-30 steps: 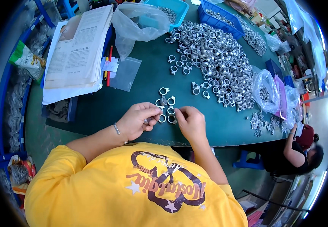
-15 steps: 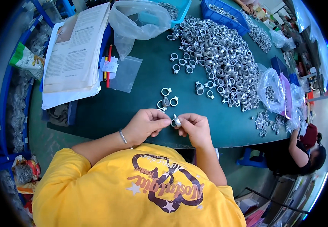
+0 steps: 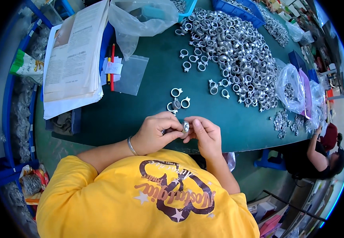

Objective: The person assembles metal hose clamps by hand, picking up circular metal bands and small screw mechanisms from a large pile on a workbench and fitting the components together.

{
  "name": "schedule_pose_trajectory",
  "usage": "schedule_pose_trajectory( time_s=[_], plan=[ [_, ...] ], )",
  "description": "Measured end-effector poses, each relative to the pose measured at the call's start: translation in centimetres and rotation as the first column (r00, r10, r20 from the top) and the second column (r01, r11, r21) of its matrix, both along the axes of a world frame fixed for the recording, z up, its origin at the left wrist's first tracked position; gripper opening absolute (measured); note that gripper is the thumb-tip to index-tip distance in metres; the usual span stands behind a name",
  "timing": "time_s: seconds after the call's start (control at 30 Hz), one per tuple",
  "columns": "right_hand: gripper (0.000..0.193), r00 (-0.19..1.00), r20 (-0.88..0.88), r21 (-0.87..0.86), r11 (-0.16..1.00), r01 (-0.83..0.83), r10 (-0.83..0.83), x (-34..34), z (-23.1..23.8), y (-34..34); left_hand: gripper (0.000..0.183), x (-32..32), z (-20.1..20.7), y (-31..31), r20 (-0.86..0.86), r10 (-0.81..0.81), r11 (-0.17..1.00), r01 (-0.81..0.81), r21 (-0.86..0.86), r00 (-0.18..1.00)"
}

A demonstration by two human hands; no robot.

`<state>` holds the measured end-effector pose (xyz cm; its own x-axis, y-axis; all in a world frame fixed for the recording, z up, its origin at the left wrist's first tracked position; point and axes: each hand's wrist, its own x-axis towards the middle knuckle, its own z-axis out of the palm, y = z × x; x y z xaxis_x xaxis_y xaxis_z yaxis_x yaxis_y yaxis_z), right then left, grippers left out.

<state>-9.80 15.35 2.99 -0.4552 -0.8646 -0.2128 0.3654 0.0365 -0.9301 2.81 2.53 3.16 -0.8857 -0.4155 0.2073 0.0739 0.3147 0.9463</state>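
Observation:
Just above the table's near edge, a small silver metal ring clamp (image 3: 186, 127) sits between my two hands. My left hand (image 3: 158, 131), with a bangle at its wrist, pinches it between thumb and fingers. My right hand (image 3: 207, 135) is curled against the clamp's other side, its fingertips on it and its thumb raised a little. Part of the clamp is hidden by the fingers. Beyond my hands lies a small group of loose ring clamps (image 3: 176, 92) on the green tabletop (image 3: 140, 113).
A big heap of ring clamps (image 3: 239, 55) covers the far right of the table. Blue bins (image 3: 255, 19) stand behind it. To the left lie papers (image 3: 74, 59), pens (image 3: 112, 67) and a clear bag (image 3: 134, 75). A person in black (image 3: 315, 162) sits at the right.
The ring clamp has been turned between my fingers, its broad side now facing up. My right thumb has lifted. The view has shifted slightly.

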Motion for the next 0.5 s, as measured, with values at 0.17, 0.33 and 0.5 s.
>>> schedule_pose_trajectory(
  time_s=[0.17, 0.33, 0.5],
  plan=[
    [0.027, 1.0, 0.003, 0.036, 0.999, -0.008, 0.008, 0.1, 0.0, -0.6, 0.01, -0.1, -0.2, -0.7, -0.009, -0.02, 1.0, 0.019, -0.019, 1.0],
    [0.029, 0.997, 0.064, 0.069, 0.997, 0.03, -0.034, 0.3, 0.2, -0.7, 0.01, -0.4, -0.7, -1.5, -0.018, -0.072, 0.997, 0.072, 0.0, 0.997],
    [0.022, 0.992, 0.031, 0.06, 0.991, 0.119, -0.121, 0.9, 0.7, -0.4, 0.012, -0.9, -1.1, -1.8, -0.064, -0.125, 0.991, 0.128, 0.034, 0.99]
  ],
)
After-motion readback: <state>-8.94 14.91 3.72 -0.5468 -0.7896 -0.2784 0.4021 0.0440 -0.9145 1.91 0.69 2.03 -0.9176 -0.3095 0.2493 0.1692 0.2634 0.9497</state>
